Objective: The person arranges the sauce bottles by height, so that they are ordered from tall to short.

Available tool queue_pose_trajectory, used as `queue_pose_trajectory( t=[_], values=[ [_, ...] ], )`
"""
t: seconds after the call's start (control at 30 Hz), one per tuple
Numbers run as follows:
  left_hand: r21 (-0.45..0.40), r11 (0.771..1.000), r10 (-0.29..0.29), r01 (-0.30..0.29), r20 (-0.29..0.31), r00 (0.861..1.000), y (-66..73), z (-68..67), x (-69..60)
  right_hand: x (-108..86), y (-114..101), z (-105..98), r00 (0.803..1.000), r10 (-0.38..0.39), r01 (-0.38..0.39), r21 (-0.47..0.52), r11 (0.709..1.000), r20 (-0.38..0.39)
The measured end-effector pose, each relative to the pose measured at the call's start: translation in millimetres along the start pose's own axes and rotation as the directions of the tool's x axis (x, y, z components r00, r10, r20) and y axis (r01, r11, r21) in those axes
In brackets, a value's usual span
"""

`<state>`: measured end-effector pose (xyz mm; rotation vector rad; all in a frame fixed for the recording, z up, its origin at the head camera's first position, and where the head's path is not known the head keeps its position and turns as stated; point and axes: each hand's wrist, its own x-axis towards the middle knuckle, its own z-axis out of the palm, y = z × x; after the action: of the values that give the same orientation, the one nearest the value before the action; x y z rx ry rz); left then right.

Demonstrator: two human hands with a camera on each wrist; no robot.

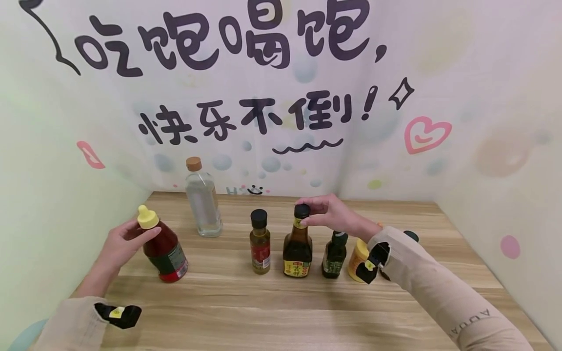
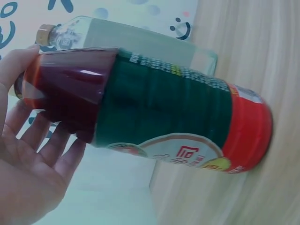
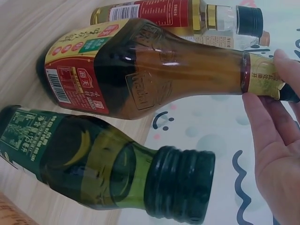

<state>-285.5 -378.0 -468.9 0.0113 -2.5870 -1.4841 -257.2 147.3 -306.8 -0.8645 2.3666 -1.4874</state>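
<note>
My left hand (image 1: 120, 243) holds a ketchup bottle (image 1: 164, 253) near its neck, thumb on one side and fingers on the other. This bottle has a yellow nozzle cap, dark red sauce and a green label; its red base (image 2: 253, 126) is at the tabletop. With thumb and fingers, my right hand (image 1: 331, 212) pinches the neck of a brown soy sauce bottle (image 1: 298, 246), just under its black cap. That bottle stands upright, yellow label low on its front. Close by on its right is a dark green bottle (image 3: 89, 159) with a ridged green cap.
A clear bottle (image 1: 203, 202) with a brown cap stands at the back left. Left of the soy sauce is a small black-capped bottle (image 1: 260, 248) with a red label. A yellow container (image 1: 357, 261) stands at the right, partly behind my right wrist. White walls enclose the wooden table (image 1: 246, 317).
</note>
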Motion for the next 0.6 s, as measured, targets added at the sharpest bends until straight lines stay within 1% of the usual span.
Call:
queue_pose_trajectory(
  t=[0.07,0.17,0.2,0.23,0.27,0.37,0.4,0.43,0.5,0.57,0.6],
  values=[
    [0.013,1.000,-0.001,0.000,0.021,1.000,0.4,-2.5,1.1,-0.2,0.9,-0.1,1.000,-0.002,0.002,-0.009,1.000,-0.001],
    [0.029,1.000,0.003,-0.004,0.030,1.000,-2.0,-4.9,4.9,-0.4,1.1,-0.3,1.000,0.005,-0.005,-0.016,1.000,0.001],
    [0.039,0.999,0.009,-0.010,0.029,1.000,-5.6,-5.3,7.6,-0.6,1.3,-0.4,1.000,0.009,-0.009,-0.020,1.000,0.000],
    [0.068,0.998,0.013,-0.014,0.006,1.000,-16.9,-4.7,12.6,-0.5,0.9,-0.4,1.000,0.015,-0.015,-0.021,1.000,0.001],
    [0.075,0.997,0.012,-0.012,0.004,1.000,-20.6,-5.2,14.8,-0.4,0.5,-0.3,1.000,0.020,-0.020,-0.020,1.000,0.002],
    [0.097,0.995,0.002,-0.004,0.017,1.000,-23.0,-7.3,17.6,-0.3,0.3,0.0,1.000,0.021,-0.021,-0.020,1.000,-0.001],
    [0.095,0.995,0.000,-0.002,0.023,1.000,-20.4,-7.9,16.7,-0.3,0.3,0.1,1.000,0.022,-0.022,-0.019,1.000,-0.004],
    [0.090,0.996,0.003,-0.006,0.031,1.000,-14.7,-8.8,14.3,-0.3,0.3,0.2,1.000,0.021,-0.021,-0.019,1.000,-0.004],
    [0.065,0.998,0.006,-0.011,0.074,0.997,6.4,-11.8,5.6,-0.5,0.2,0.6,1.000,0.018,-0.018,-0.015,1.000,-0.007],
    [0.061,0.998,0.003,-0.008,0.077,0.997,32.9,-12.8,-6.2,-0.8,-0.2,0.9,1.000,0.014,-0.014,-0.012,1.000,-0.010],
    [0.043,0.999,0.007,-0.011,0.101,0.995,50.1,-14.1,-14.0,-0.9,-0.3,1.1,1.000,0.012,-0.013,-0.012,1.000,-0.012]
  ],
)
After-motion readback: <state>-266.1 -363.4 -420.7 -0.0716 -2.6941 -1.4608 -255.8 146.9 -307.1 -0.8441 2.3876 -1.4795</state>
